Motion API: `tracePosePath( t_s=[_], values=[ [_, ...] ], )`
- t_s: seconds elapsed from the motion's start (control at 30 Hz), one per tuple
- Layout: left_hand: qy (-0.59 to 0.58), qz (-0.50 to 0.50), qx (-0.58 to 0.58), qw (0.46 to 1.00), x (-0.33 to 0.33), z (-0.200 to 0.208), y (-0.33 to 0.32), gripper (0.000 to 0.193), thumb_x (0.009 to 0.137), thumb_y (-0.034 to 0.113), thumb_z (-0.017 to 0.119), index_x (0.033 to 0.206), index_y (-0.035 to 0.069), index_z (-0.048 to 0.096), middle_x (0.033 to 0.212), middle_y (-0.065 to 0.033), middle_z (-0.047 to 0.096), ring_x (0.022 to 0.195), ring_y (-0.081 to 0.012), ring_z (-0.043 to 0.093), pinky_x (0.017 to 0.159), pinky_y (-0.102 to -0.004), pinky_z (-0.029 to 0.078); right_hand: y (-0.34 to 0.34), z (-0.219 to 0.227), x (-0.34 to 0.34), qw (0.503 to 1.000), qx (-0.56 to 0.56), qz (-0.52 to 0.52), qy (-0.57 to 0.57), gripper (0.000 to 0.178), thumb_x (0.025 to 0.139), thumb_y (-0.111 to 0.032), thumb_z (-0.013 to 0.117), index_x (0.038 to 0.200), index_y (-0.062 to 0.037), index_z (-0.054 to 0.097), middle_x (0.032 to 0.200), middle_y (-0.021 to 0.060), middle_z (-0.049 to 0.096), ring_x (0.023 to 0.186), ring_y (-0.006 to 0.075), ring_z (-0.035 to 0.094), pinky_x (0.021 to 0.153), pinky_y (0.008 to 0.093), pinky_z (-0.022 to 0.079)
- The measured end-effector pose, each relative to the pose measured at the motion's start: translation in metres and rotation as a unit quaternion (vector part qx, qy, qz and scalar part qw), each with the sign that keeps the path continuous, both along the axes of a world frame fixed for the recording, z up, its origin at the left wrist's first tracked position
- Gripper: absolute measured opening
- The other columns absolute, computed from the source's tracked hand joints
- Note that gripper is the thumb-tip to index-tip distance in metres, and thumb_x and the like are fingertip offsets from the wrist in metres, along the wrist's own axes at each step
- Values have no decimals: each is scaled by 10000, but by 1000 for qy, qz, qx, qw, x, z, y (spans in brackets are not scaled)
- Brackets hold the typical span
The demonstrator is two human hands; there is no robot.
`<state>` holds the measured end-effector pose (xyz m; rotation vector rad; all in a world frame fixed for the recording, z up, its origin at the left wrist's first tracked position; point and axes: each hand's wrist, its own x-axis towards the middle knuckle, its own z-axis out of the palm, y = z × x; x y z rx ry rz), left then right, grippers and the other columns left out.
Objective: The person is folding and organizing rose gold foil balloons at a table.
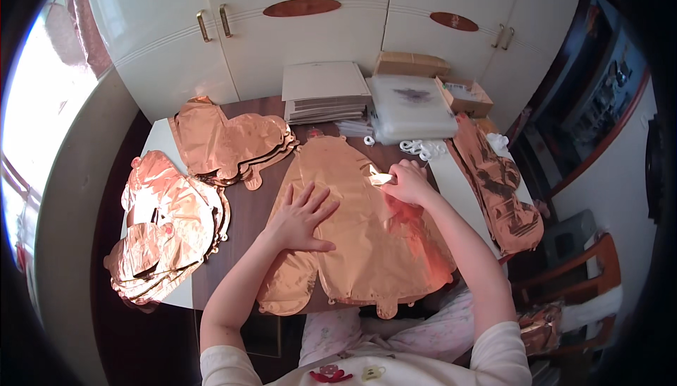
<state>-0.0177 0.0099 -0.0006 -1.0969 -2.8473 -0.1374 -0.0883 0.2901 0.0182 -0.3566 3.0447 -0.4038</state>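
A flat rose-gold foil balloon [360, 252] lies across the table in front of me, with small tabs along its near edge. On its left part my left hand [303, 220] rests flat, fingers spread. My right hand [409, 180] is closed on a folded, shiny bit of foil at the balloon's upper right; the fingertips are partly hidden. Under the right forearm the foil is creased and reflects reddish light. A narrower foil piece [288, 291] sticks out at the balloon's lower left; whether it is a separate balloon I cannot tell.
Stacks of foil balloons lie at the far left [229, 139], near left [176, 224] and right [497, 188]. Along the back stand grey cardboard sheets [324, 86], a clear plastic pack [412, 111] and an open carton [465, 97]. White ribbon coils [423, 149] lie before them. A wooden chair [599, 273] stands right.
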Motion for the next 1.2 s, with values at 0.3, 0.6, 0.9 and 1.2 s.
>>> tracePosePath(
  t_s=[0.3, 0.6, 0.9, 1.2],
  values=[
    [-22, 8, -9, 1000, -1, 0, -1, 919, 642, 719, 500, 1368, 193, 302, 1417, -121, 271, 1328, -364, 163, 1022, -612, 110, 14, 17, 12, 950, -147, 238, -140, 321, 791, -311, 546, 997, -80, 632, 1059, 83, 578, 1082, 275, 456, 957, 412, 299],
    [-5, 5, -4, 1000, 0, -1, -1, 933, 623, 715, 533, 1369, 203, 302, 1409, -124, 285, 1314, -371, 199, 1015, -599, 137, 3, -6, 43, 952, -121, 270, 73, 337, 796, -105, 527, 1129, -64, 541, 1204, 88, 530, 1156, 240, 470, 947, 378, 365],
    [-26, 16, 28, 999, -2, -2, -1, 925, 636, 737, 492, 1374, 214, 296, 1412, -133, 278, 1319, -373, 183, 1020, -609, 120, -13, -21, 54, 942, -128, 307, 28, 373, 872, -157, 501, 1238, -92, 478, 1300, 62, 458, 1251, 197, 373, 1057, 409, 262],
    [13, -16, -3, 1000, 0, 0, -1, 792, 656, 709, 505, 1338, 340, 348, 1407, -152, 276, 1307, -392, 198, 992, -633, 117, -6, -14, 33, 941, -174, 288, 13, 367, 865, -152, 512, 1229, -111, 493, 1263, 57, 497, 1234, 205, 399, 1066, 458, 210]
  ],
)
